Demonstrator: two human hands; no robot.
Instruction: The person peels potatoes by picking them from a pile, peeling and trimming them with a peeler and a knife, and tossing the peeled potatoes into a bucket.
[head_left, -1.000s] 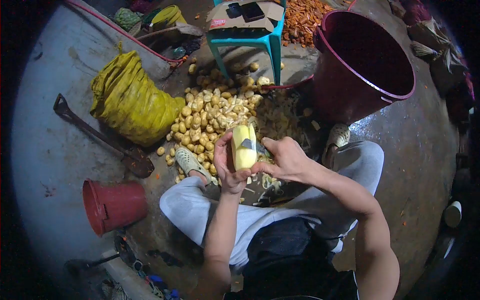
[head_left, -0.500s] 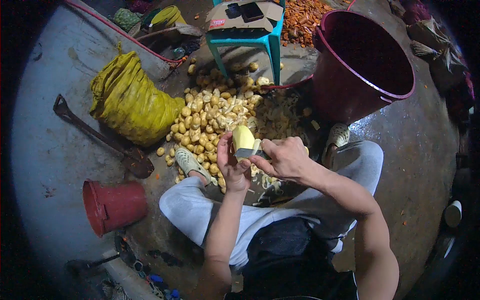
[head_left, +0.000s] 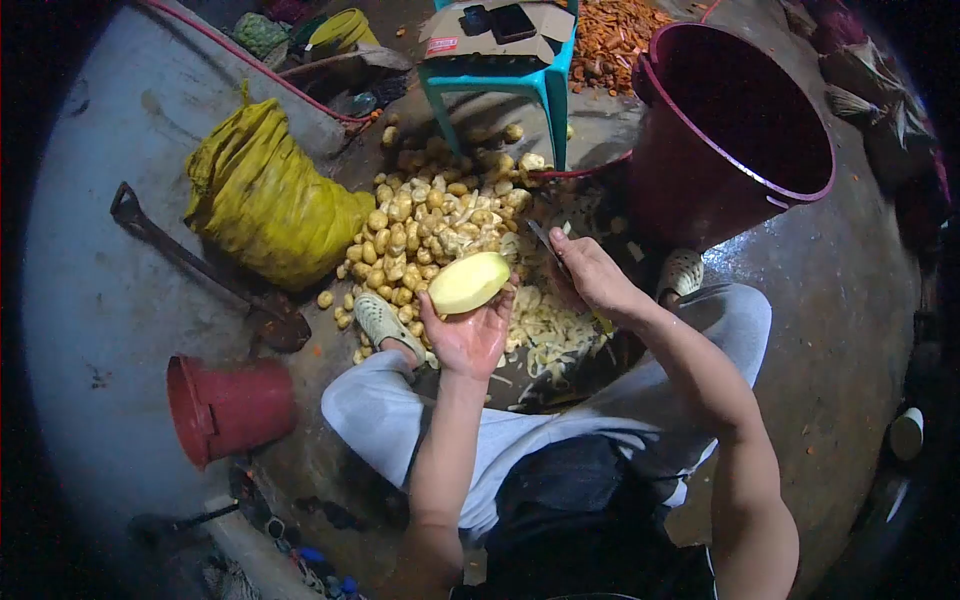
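Observation:
A pale yellow peeled potato [head_left: 469, 283] rests in my left hand [head_left: 473, 338], palm up with the fingers behind it. To the right, my right hand [head_left: 593, 277] is closed around a knife [head_left: 541, 236], whose blade points up and to the left, apart from the potato. Beyond both hands lies a heap of potatoes [head_left: 405, 235] on the floor, some with brown skin and some pale. Thin peelings [head_left: 555, 325] are scattered below and beside my right hand.
A large maroon tub [head_left: 680, 170] stands at the upper right, near a teal stool [head_left: 555, 90] bearing cardboard. Carrot pieces [head_left: 610, 45] lie behind. At left are a yellow sack [head_left: 270, 200], a shovel [head_left: 190, 252] and a red bucket [head_left: 245, 405].
My right hand has moved the knife off the potato, up and to the right. My left hand has opened its palm upward, and the potato now lies tilted across it.

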